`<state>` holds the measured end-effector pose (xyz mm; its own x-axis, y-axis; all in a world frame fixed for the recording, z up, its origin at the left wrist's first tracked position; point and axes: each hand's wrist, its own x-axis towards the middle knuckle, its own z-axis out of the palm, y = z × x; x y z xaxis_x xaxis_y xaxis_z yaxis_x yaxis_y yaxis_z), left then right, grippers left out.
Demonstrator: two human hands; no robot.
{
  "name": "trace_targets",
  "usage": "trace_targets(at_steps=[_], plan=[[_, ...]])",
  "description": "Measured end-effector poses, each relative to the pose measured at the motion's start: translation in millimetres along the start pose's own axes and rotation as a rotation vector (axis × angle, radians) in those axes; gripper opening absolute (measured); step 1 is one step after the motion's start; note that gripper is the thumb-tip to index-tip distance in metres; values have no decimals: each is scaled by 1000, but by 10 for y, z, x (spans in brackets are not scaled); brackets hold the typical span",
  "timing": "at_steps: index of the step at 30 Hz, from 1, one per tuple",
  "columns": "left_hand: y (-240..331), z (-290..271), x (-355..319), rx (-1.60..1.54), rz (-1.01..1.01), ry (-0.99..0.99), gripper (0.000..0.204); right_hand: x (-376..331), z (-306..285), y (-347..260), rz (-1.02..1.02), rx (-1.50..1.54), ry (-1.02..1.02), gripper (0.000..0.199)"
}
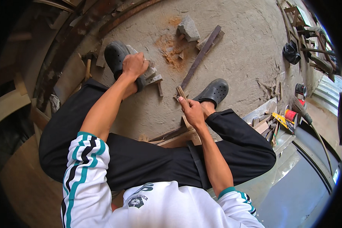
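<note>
Dark lettering [145, 187] beside a dark emblem [137, 201] on the front of the white shirt [174, 205]

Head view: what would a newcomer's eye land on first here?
Probably the orange-brown dust on the bare floor, upper centre, with a rough grey block at its upper right. Next, perhaps, the long dark bar slanting down toward the right hand, which grips a brown wooden piece. The left hand is by the dark left clog, left of the dust.

Workshop — sawdust [171, 55] | wood scraps [274, 91] | wooden-handled tool [88, 69] | rough floor [241, 45]
</note>
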<state>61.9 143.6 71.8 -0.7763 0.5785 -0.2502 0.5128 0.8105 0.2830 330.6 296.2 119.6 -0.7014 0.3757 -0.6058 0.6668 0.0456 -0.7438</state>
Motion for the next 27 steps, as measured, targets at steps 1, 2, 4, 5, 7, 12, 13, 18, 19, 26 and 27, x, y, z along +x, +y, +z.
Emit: trace_targets(at_steps=[1, 2, 4, 5, 7, 12, 13, 18, 19, 26, 27], plan=[[-21, 10, 7, 10, 84, 96, 21, 2, 7, -12, -21, -11, -9, 57], [-95, 52, 0, 24, 164, 191, 21, -7, 25, -38, -43, -20, -23, 56], [-220, 137, 12, 35, 237, 259, 22, -66, 72, -132, -54, -19, -38, 54], [-230, 157, 36, 28, 233, 231, 22, -94, 96, -158, -57, -21, -40, 53], [-256, 191, 80, 59, 204, 139, 21, -113, 165, -165, -43, -24, -46, 51], [-260, 323, 143, 128, 140, 73, 17, -123, 301, -207, -13, -101, -28, 54], [-274, 375, 161, 116, 128, 94, 17, -106, 312, -195, -4, -118, -24, 55], [-265, 502, 187, 71, 86, 148, 18, -27, 331, -88, 28, -74, -4, 61], [-287, 521, 207, 64, 73, 145, 18, -8, 325, -70, 34, -82, -9, 61], [-128, 368, 241, 53, -52, 41, 19, -4, 316, 60, 53, -55, -36, 63], [-120, 357, 248, 47, -72, 24, 19, 25, 315, 59, 46, -64, -32, 63]])
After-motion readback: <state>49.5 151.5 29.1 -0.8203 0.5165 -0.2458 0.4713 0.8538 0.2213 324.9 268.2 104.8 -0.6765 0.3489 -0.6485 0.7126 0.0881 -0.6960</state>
